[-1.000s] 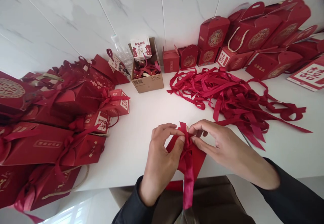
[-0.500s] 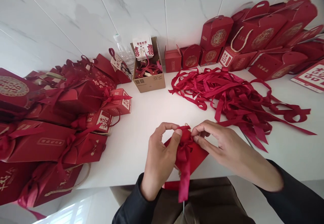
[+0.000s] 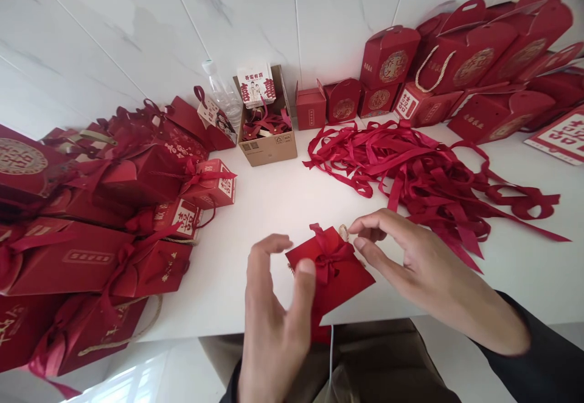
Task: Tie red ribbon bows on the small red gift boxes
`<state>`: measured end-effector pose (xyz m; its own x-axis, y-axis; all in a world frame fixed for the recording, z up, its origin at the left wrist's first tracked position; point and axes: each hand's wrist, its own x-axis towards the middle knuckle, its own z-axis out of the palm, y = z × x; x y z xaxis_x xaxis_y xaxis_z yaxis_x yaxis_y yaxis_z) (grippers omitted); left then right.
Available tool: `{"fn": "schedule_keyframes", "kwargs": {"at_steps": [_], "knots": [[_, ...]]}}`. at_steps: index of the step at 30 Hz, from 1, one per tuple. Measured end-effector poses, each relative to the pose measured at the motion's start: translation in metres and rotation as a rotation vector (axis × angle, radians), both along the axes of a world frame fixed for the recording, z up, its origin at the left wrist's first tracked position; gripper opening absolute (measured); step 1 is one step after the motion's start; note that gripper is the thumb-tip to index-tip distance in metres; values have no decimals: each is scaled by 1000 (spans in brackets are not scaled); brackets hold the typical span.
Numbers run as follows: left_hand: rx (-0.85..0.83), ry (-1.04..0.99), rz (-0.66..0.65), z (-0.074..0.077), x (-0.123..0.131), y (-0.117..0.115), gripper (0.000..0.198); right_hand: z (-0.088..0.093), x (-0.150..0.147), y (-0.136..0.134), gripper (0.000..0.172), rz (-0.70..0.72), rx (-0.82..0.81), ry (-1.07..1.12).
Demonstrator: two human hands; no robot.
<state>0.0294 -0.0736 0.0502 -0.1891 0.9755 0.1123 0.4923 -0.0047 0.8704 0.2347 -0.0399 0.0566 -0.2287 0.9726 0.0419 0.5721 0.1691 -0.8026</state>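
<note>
A small red gift box (image 3: 349, 287) lies tilted near the front edge of the white table. A dark red ribbon bow (image 3: 329, 256) is tied across its top. My left hand (image 3: 278, 312) hovers at the box's left side, thumb and forefinger spread, holding nothing. At the far right corner of the box, my right hand (image 3: 399, 254) has its thumb and forefinger close together at a rope handle (image 3: 344, 231). The fingers partly hide how they meet the cord. Below the bow, part of the ribbon or box at the front is hidden by my left hand.
A loose heap of red ribbons (image 3: 410, 166) lies at the right. Finished-looking boxes with bows (image 3: 141, 175) crowd the left side. A cardboard carton (image 3: 269, 149) and a clear bottle (image 3: 222, 93) stand by the wall, with more red boxes (image 3: 474, 56) at the back right.
My left hand has let go of the bow and moved left and down, opening. My right fingers have left the ribbon and are now at the rope handle. More of the box top shows.
</note>
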Motion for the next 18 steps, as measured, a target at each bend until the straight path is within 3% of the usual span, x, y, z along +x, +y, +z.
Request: {"fn": "schedule_keyframes", "kwargs": {"at_steps": [6,10,13,16,18], "knots": [[19,209,-65,-5,0,-18,7,1,-15,-4,11,194,94,-63],[-17,140,-153,-3,-2,-16,13,-5,-21,-1,13,179,118,-73],[-42,81,-139,-1,-1,-16,15,-6,-22,0,14,182,111,-75],[-19,124,-153,-3,1,-15,3,-4,-22,0,16,188,104,-77],[8,166,-168,-6,2,-12,6,-3,-23,-1,16,192,107,-82]]}}
